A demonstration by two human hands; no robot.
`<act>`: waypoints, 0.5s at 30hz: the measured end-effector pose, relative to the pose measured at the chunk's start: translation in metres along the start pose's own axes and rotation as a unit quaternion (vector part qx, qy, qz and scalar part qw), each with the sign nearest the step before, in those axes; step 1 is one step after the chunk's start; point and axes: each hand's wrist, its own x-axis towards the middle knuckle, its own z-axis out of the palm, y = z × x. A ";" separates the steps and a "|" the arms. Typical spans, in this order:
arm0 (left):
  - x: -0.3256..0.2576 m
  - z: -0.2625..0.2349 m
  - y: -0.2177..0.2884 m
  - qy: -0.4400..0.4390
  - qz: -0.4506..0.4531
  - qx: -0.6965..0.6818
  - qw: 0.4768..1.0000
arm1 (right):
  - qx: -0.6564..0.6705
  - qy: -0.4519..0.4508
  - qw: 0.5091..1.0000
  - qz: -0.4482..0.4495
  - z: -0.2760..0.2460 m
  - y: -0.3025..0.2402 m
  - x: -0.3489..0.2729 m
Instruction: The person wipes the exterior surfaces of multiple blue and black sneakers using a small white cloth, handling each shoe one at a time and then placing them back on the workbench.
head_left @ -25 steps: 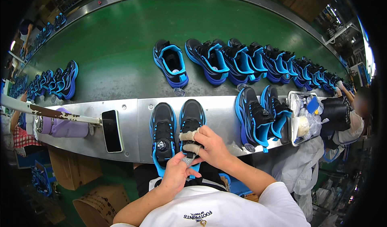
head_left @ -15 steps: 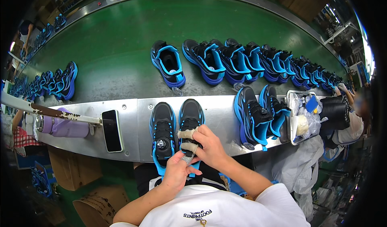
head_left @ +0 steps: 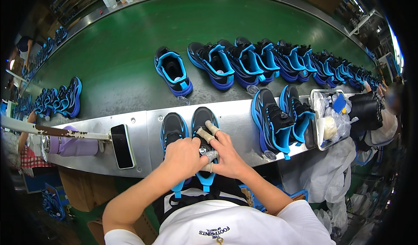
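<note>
Both hands working on the right shoe (head_left: 204, 127) of a black-and-blue pair at the near edge of the steel counter (head_left: 237, 121): left hand (head_left: 185, 158) clenched over the shoe's tongue area, right hand (head_left: 226, 156) grasping the same shoe from its right side, taped fingers (head_left: 212, 128) stretched along the upper. Left shoe (head_left: 173, 129) of the pair touching beside it, untouched by either hand. Further left along the near edge, a black phone (head_left: 122, 146) lying flat; toward the counter's right end, a second pair (head_left: 283, 116) and a clear tray (head_left: 333, 119) of small bags.
</note>
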 end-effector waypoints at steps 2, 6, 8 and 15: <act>0.016 0.000 -0.004 -0.048 0.003 -0.008 0.999 | 0.011 0.008 1.000 -0.003 -0.001 0.007 -0.001; 0.023 0.000 0.005 -0.064 0.033 -0.008 0.997 | 0.012 0.016 1.000 -0.015 0.000 0.021 -0.004; 0.024 0.006 0.006 0.022 0.129 0.051 0.990 | 0.021 0.019 0.999 -0.017 -0.002 0.026 -0.003; 0.007 0.007 -0.004 0.102 0.169 -0.073 0.978 | 0.078 -0.048 0.996 -0.020 -0.020 0.032 -0.003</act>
